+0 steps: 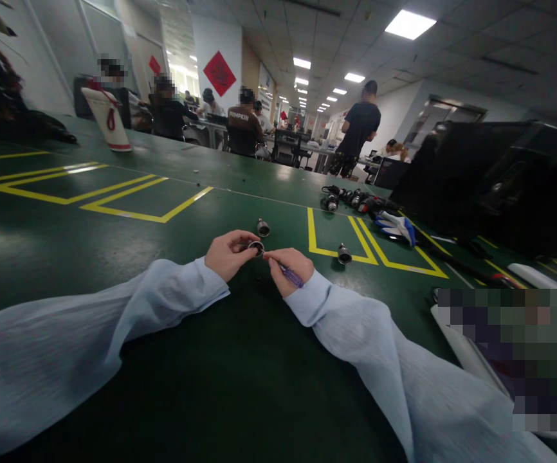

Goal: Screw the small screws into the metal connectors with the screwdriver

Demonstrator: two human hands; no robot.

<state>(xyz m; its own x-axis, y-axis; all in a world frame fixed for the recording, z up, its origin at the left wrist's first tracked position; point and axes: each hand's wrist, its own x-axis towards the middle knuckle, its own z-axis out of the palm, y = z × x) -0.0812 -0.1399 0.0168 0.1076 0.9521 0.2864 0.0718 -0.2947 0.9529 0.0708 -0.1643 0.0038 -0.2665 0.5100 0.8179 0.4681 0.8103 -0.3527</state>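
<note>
My left hand (231,254) is closed around a small round metal fitting (256,246), its open rim turned toward me. In my right hand (292,269) is a screwdriver with a purple see-through handle (291,276). Its tip end points at the rim of the fitting; whether they touch I cannot tell. Just beyond my fingers a second metal fitting (263,227) lies on the green table. A third fitting (344,254) rests to the right, by the yellow tape. Below my hands is a tiny dark piece (258,278), too small to name.
Yellow tape outlines mark the green table (172,360). A paper cup (109,121) stands at the far left. To the right lie dark metal parts with cables (331,199), blue-and-white gloves (396,228) and a partly blurred-out device. Several people sit beyond; one person (359,128) stands.
</note>
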